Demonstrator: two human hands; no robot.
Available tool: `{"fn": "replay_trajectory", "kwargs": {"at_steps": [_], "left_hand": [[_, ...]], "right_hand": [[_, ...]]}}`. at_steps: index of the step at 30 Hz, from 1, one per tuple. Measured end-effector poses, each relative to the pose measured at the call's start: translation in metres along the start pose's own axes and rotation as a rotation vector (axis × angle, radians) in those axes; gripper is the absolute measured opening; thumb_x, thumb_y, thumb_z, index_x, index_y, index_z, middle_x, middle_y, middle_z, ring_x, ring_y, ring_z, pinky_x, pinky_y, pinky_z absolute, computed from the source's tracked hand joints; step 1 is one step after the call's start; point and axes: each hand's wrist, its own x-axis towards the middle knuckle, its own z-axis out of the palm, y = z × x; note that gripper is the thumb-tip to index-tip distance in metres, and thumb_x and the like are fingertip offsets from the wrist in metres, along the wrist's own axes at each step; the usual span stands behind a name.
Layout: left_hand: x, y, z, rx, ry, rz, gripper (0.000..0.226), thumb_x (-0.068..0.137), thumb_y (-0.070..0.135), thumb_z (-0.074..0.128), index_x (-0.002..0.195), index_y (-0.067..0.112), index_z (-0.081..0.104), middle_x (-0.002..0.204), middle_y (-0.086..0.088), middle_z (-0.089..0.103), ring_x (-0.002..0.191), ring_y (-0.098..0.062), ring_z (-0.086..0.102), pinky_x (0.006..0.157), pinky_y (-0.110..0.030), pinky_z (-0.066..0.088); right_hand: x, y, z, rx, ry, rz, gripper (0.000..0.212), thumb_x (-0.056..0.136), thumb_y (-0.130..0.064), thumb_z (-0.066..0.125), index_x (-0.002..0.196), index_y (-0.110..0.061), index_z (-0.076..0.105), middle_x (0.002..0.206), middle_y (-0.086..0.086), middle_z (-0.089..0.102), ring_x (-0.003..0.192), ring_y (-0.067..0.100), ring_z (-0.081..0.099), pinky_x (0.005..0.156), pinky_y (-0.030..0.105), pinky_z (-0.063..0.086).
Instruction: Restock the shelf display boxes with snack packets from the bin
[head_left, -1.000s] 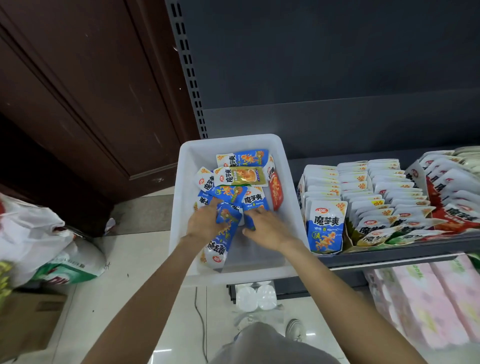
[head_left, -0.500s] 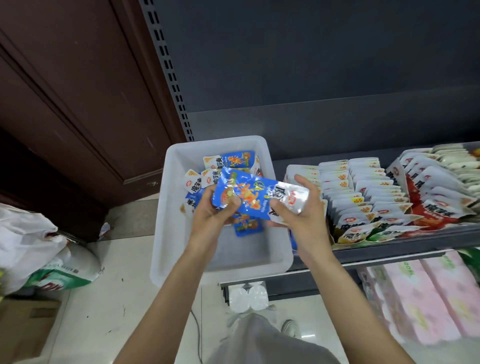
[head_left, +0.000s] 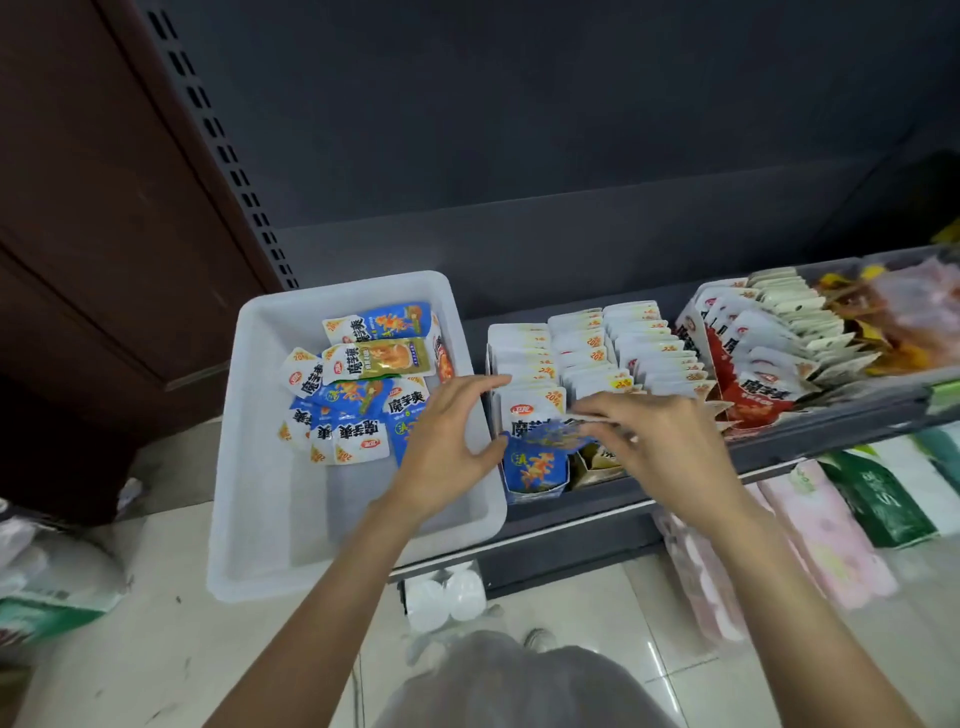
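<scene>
- Left hand (head_left: 451, 448), frame centre, spread wide, holding nothing, over the bin (head_left: 270, 519) rim.
- Right hand (head_left: 662, 447) pinches blue packets (head_left: 551, 435) (blurred, count unclear) above the display box (head_left: 535, 480).
- Fingertips hide the box's front row.

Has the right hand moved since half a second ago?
Yes. The right hand has gone right, from beside the bin to over the blue display box, pinching blue packets.

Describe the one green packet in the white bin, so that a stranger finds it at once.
Look in the white plastic bin left of the shelf. Among the packets piled at its far end, the green packet lies flat, just under the topmost blue one. It is the only olive-green packet; its neighbours are blue.
</scene>
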Motion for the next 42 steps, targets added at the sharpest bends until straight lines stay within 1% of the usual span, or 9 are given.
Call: {"fn": "replay_trajectory", "kwargs": {"at_steps": [4, 8, 16, 21, 26, 31, 36, 39, 42], "left_hand": [[0.000, -0.007, 0.012, 0.210, -0.008, 0.130, 0.032, 0.073, 0.029, 0.071, 0.105, 0.026, 0.066, 0.111, 0.010, 0.059, 0.108, -0.011, 0.045, 0.092, -0.029, 0.037], [-0.003, -0.017, 0.024, 0.423, -0.017, 0.158, 0.018, 0.065, 0.030, 0.084, 0.075, 0.021, 0.073, 0.099, 0.006, 0.064, 0.096, -0.015, 0.041, 0.075, -0.040, 0.044], [0.002, -0.023, 0.023, 0.347, 0.083, 0.013, 0.010, 0.078, 0.029, 0.074, 0.082, 0.020, 0.073, 0.096, 0.005, 0.063, 0.092, -0.017, 0.050, 0.079, -0.032, 0.042], [0.015, -0.027, 0.027, 0.356, 0.068, -0.062, 0.012, 0.083, 0.029, 0.068, 0.084, 0.018, 0.072, 0.096, 0.003, 0.063, 0.091, -0.020, 0.051, 0.078, -0.031, 0.041], [0.018, -0.028, 0.031, 0.357, 0.074, -0.089, 0.014, 0.083, 0.032, 0.069, 0.084, 0.018, 0.072, 0.099, 0.003, 0.062, 0.095, -0.018, 0.051, 0.082, -0.032, 0.042], [0.012, -0.026, 0.013, 0.257, 0.259, -0.150, 0.025, 0.080, 0.041, 0.062, 0.087, 0.017, 0.058, 0.091, 0.002, 0.058, 0.087, -0.017, 0.051, 0.078, -0.032, 0.042], [-0.013, -0.067, -0.035, 0.229, 0.471, -0.211, 0.026, 0.082, 0.038, 0.053, 0.092, 0.014, 0.058, 0.089, 0.002, 0.063, 0.082, -0.018, 0.055, 0.074, -0.030, 0.042], [-0.025, -0.111, -0.060, 0.368, 0.344, -0.267, 0.028, 0.078, 0.032, 0.057, 0.097, 0.011, 0.060, 0.091, -0.001, 0.066, 0.085, -0.023, 0.058, 0.077, -0.033, 0.045], [-0.026, -0.143, -0.071, 0.479, 0.032, -0.369, 0.044, 0.073, 0.029, 0.055, 0.111, 0.008, 0.063, 0.107, -0.012, 0.065, 0.104, -0.035, 0.056, 0.093, -0.039, 0.042]], "right_hand": [[0.008, 0.000, 0.024, -0.129, -0.158, -0.083, 0.023, 0.075, -0.017, 0.076, 0.094, -0.029, 0.069, 0.067, -0.005, 0.070, 0.056, 0.020, 0.066, 0.046, 0.026, 0.043], [0.016, 0.000, 0.039, -0.171, -0.357, -0.087, 0.019, 0.089, -0.021, 0.061, 0.106, -0.029, 0.066, 0.086, -0.001, 0.072, 0.078, 0.025, 0.066, 0.058, 0.029, 0.039], [0.040, 0.001, 0.067, -0.247, -0.537, 0.011, 0.034, 0.096, -0.020, 0.049, 0.130, -0.021, 0.050, 0.109, 0.007, 0.065, 0.095, 0.028, 0.061, 0.073, 0.036, 0.048], [0.042, -0.002, 0.076, -0.276, -0.434, 0.098, 0.035, 0.092, -0.019, 0.056, 0.127, -0.018, 0.054, 0.118, 0.003, 0.054, 0.107, 0.025, 0.054, 0.075, 0.035, 0.049], [0.033, -0.007, 0.067, -0.242, -0.028, 0.157, 0.039, 0.072, -0.011, 0.079, 0.107, -0.011, 0.062, 0.105, 0.011, 0.056, 0.093, 0.028, 0.057, 0.050, 0.032, 0.049], [0.034, -0.016, 0.046, 0.069, 0.250, 0.108, 0.018, 0.088, -0.012, 0.063, 0.106, -0.011, 0.064, 0.103, 0.005, 0.061, 0.094, 0.020, 0.058, 0.075, 0.027, 0.048], [0.059, -0.059, 0.079, 0.201, 0.008, -0.044, 0.022, 0.091, -0.023, 0.046, 0.096, -0.017, 0.067, 0.091, -0.002, 0.067, 0.081, 0.014, 0.062, 0.064, 0.027, 0.050], [0.081, -0.080, 0.130, 0.142, -0.274, -0.076, 0.018, 0.091, -0.017, 0.053, 0.103, -0.014, 0.065, 0.100, 0.003, 0.065, 0.090, 0.023, 0.062, 0.065, 0.034, 0.050], [0.101, -0.088, 0.186, -0.112, -0.545, -0.006, 0.036, 0.094, -0.024, 0.051, 0.127, -0.010, 0.051, 0.126, 0.010, 0.054, 0.114, 0.029, 0.051, 0.086, 0.039, 0.045]]}}
